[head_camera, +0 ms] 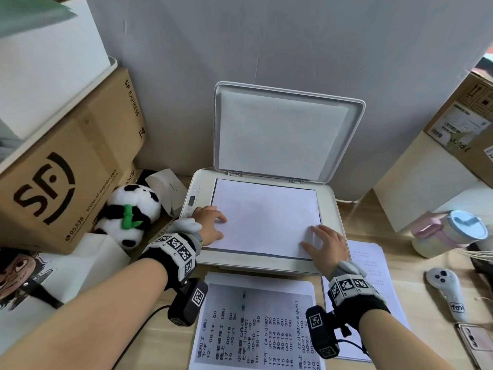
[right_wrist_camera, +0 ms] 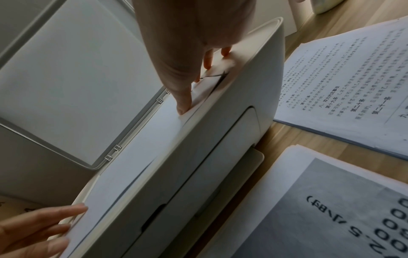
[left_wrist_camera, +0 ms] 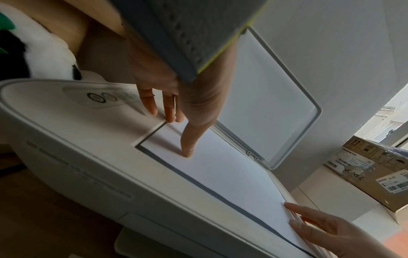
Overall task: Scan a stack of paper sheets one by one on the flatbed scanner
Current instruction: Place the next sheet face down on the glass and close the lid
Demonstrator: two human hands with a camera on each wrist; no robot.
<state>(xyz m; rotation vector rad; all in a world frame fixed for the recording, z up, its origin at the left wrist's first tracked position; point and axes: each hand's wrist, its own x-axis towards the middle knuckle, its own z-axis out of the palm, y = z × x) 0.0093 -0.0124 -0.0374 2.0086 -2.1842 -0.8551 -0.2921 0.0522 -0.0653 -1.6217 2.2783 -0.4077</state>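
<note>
The white flatbed scanner (head_camera: 330, 209) stands mid-table with its lid (head_camera: 280, 134) raised against the wall. A blank white sheet (head_camera: 264, 217) lies on the glass. My left hand (head_camera: 213, 222) rests at the sheet's left edge, its thumb (left_wrist_camera: 187, 150) pressing on the paper and its fingers straight. My right hand (head_camera: 322, 241) lies at the near right corner, thumb (right_wrist_camera: 183, 106) on the sheet. That corner (right_wrist_camera: 198, 89) is bent up against the scanner's rim under the straight fingers. One printed stack (head_camera: 256, 316) lies in front of the scanner, another (head_camera: 370, 263) to its right.
A panda plush (head_camera: 130, 212) and an SF cardboard box (head_camera: 58, 169) crowd the left side. On the right stand a lidded cup (head_camera: 453, 233), a white controller (head_camera: 448, 289), a phone (head_camera: 477, 343) and a labelled box (head_camera: 466, 124).
</note>
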